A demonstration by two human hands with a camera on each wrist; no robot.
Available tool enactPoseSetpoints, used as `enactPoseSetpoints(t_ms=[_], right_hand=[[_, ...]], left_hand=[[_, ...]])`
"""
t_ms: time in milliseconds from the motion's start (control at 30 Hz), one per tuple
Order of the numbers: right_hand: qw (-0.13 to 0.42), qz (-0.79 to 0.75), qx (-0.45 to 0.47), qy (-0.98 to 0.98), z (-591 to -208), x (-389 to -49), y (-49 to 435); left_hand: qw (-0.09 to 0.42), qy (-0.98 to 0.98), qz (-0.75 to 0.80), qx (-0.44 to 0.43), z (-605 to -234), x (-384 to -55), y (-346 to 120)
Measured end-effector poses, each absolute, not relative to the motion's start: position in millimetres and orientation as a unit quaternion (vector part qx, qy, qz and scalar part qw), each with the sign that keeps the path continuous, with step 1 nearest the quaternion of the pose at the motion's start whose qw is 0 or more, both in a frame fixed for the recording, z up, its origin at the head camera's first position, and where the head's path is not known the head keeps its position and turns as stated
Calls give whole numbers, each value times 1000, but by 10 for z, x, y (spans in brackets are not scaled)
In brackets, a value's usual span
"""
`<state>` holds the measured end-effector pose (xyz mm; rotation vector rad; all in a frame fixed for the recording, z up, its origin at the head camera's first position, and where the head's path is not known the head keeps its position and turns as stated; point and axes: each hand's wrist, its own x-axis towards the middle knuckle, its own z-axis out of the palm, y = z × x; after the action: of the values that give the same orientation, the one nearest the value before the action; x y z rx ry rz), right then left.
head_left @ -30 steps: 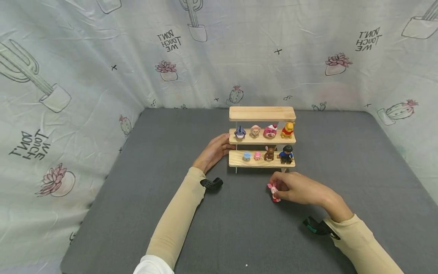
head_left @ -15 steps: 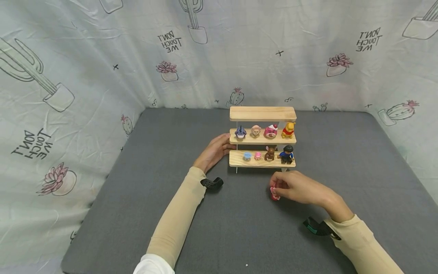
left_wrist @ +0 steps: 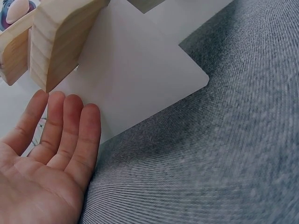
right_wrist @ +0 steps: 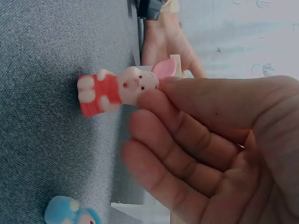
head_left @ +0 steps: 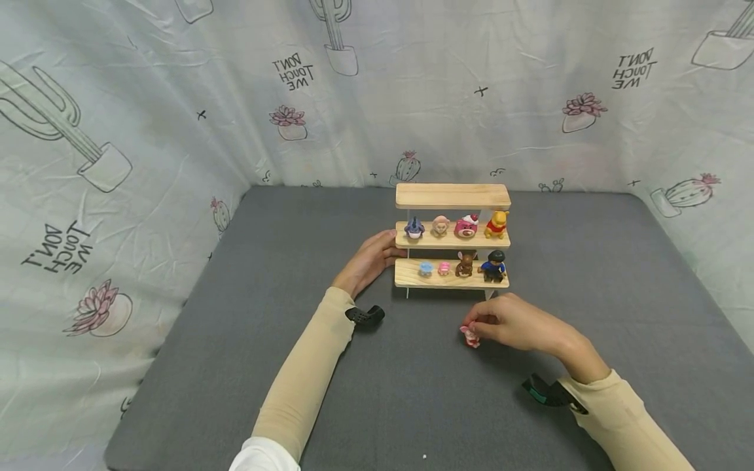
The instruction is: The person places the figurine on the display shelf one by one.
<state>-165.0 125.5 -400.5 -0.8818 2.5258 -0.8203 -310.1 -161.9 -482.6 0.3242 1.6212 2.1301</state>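
My right hand (head_left: 511, 322) pinches a Piglet figurine (right_wrist: 103, 91) between thumb and index finger, by the ear and the side of its head. The small pink toy (head_left: 470, 336) in a red outfit hangs close over the grey cloth, in front of the display shelf (head_left: 452, 280). Three wooden tiers on white supports make up this shelf. At its left end, my left hand (head_left: 370, 261) lies palm up with fairly straight fingers. In the left wrist view, the fingertips (left_wrist: 88, 114) are right at the white side panel (left_wrist: 135, 70) and the lower edge of a wooden board.
On the middle tier are an Eeyore figurine (head_left: 414, 227), a monkey-like figure (head_left: 440, 226), a pink bear (head_left: 466, 226) and Winnie the Pooh (head_left: 497, 224). Below stand two tiny figures, a brown animal (head_left: 464, 264) and a dark-haired doll (head_left: 493, 266). A blue figurine (right_wrist: 70, 211) shows beneath my right hand.
The Piglet figurine has turned in my right fingers, partly hidden half a second ago and now showing again with its ears lower. My left hand and the shelf stay put.
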Motion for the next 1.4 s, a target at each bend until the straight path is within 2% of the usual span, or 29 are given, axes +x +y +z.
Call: enactPoseSetpoints(t_ms=[167, 400, 500, 867, 1400], right_hand=[[118, -280, -335, 892, -4038, -1654, 1252], [128, -310, -285, 898, -4014, -1630, 1228], [116, -316, -284, 898, -3973, -1615, 1235], [-17, -329, -307, 893, -3757, -1568, 1299], [-171, -350, -324, 862, -3470, -1598, 1327]], left_hand=[[220, 586, 770, 119, -4818, -3104, -1612], [221, 588, 769, 119, -4816, -3101, -1610], [223, 587, 769, 119, -4815, -3094, -1612], [222, 588, 769, 119, -4822, -3090, -1615], [220, 589, 768, 117, -4830, -3090, -1629]])
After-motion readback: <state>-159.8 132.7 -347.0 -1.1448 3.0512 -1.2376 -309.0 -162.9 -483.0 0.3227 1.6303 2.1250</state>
